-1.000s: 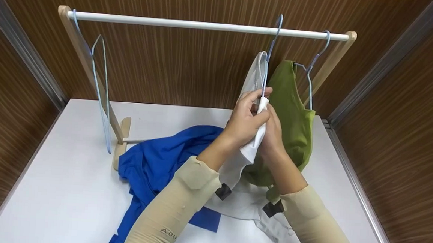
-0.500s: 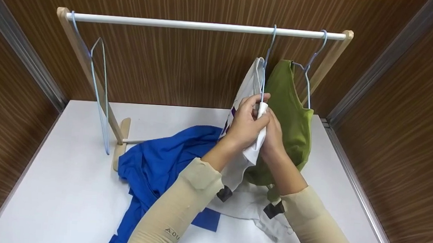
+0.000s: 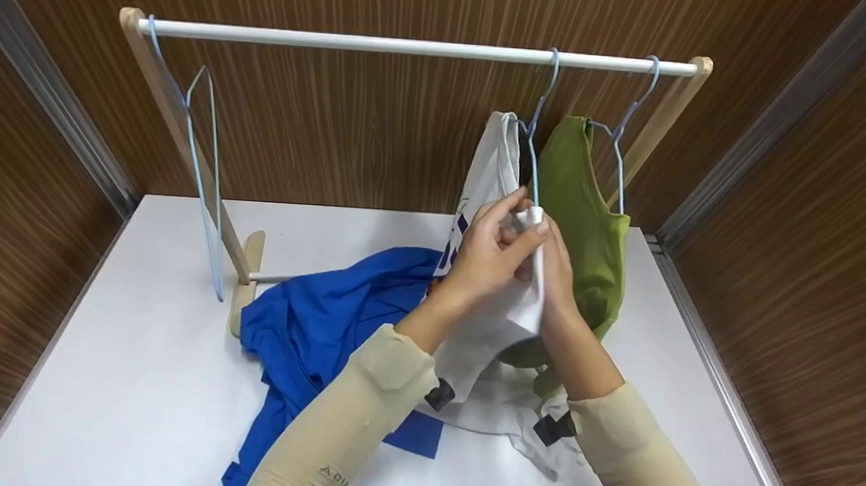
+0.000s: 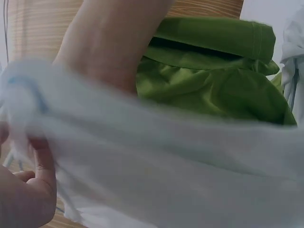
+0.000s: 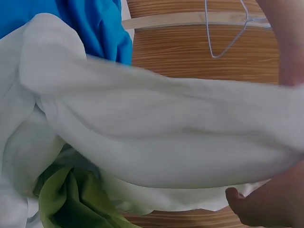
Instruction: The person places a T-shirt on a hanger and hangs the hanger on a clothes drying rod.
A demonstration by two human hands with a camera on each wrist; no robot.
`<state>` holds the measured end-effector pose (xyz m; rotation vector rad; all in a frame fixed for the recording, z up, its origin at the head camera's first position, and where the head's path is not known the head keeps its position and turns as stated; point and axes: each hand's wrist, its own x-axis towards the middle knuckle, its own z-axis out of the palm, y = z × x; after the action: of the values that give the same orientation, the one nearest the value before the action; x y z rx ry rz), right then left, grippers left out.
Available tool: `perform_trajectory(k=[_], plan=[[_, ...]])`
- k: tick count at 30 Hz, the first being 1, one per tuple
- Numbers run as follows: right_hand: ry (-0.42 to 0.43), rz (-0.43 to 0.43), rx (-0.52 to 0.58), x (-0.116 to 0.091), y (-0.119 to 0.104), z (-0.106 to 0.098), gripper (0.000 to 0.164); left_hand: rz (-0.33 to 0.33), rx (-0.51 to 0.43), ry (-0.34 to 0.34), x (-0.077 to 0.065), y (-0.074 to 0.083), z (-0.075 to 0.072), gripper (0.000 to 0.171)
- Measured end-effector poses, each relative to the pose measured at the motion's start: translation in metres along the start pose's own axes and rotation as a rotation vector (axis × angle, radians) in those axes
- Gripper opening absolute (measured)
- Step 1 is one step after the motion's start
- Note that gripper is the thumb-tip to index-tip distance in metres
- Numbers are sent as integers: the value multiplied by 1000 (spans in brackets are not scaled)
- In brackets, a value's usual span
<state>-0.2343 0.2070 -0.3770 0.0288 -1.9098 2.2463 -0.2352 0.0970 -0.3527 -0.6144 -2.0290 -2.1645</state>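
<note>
A white shirt (image 3: 494, 160) with a dark print hangs from a blue wire hanger (image 3: 534, 159), whose hook sits at the white rod. My left hand (image 3: 487, 250) pinches the shirt's shoulder edge just below the wire, thumb toward me. On the other side of the same edge, my right hand (image 3: 558, 269) holds the cloth, partly hidden by it. The shirt's lower part drapes down between my forearms. Blurred white cloth stretches across the left wrist view, with my left hand (image 4: 28, 190) at its side. In the right wrist view, my right hand (image 5: 266, 204) is at the cloth's edge.
A green top (image 3: 582, 207) hangs on another hanger (image 3: 619, 157) close at the right. An unclothed blue hanger (image 3: 207, 184) hangs at the rod's (image 3: 355, 41) left end. Blue cloth (image 3: 322, 326) and more white cloth (image 3: 498, 412) lie on the white table (image 3: 132, 375). Wooden panels surround it.
The white shirt's hanger has come down from above the rod, and its wire now angles more to the right. The shirt's pinched edge has shifted slightly right with both hands.
</note>
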Motion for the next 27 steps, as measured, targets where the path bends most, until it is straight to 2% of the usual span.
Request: perform_trajectory(k=[3,5,7,10,14,18,20,22,24,27], plan=[[-6,-26,-39,-8,-5,-1,43,-26,-165,-39,-9,8,-7,57],[-20,-67,-23,-13,-6,-2,45,-31,-204,-50,-17,17,-15,55],[-43,-126,20,-17,-7,-2,46,-34,-200,-55,-27,31,-24,51],[-83,-231,156,-24,-9,-3,46,-34,-149,-64,-43,56,-40,45],[-112,-358,327,-32,-14,-3,47,15,-69,-60,-61,81,-63,41],[-114,-511,321,-42,-23,-3,51,87,-42,-8,-76,99,-87,37],[-98,-595,277,-48,-29,0,51,150,3,40,-84,108,-98,34],[-73,-692,234,-55,-35,6,49,248,109,101,-93,114,-108,31],[-20,-827,184,-63,-42,15,47,343,244,168,-101,119,-116,30],[78,-1074,113,-75,-50,33,41,455,422,269,-113,124,-127,28]])
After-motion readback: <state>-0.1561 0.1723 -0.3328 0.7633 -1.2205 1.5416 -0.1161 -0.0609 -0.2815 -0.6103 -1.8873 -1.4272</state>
